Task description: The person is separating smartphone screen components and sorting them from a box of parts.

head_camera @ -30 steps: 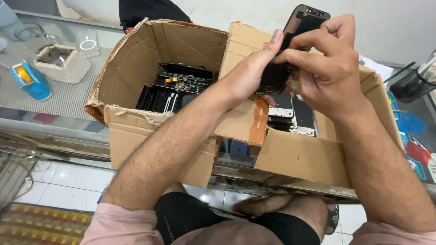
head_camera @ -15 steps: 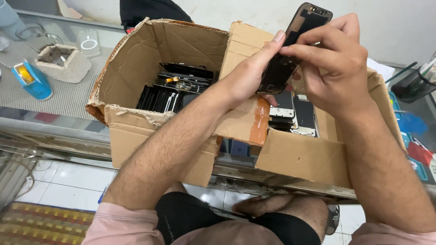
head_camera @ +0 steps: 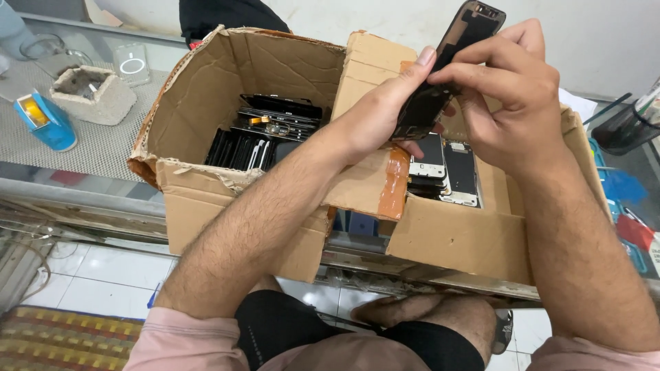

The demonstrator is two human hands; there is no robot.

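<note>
At the tabletop's [head_camera: 82, 154] left edge lies a blue tape dispenser [head_camera: 42, 122]. Above the cardboard box [head_camera: 227, 89] of phone parts, our left hand [head_camera: 385, 113] and right hand [head_camera: 512, 103] each grip the black phone screen [head_camera: 443, 65], fingers clamped on it.

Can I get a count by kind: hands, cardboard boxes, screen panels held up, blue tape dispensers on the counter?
Hands: 2, left and right
Cardboard boxes: 2, left box and right box
Held screen panel: 1
Blue tape dispenser: 1
Total: 6
</note>
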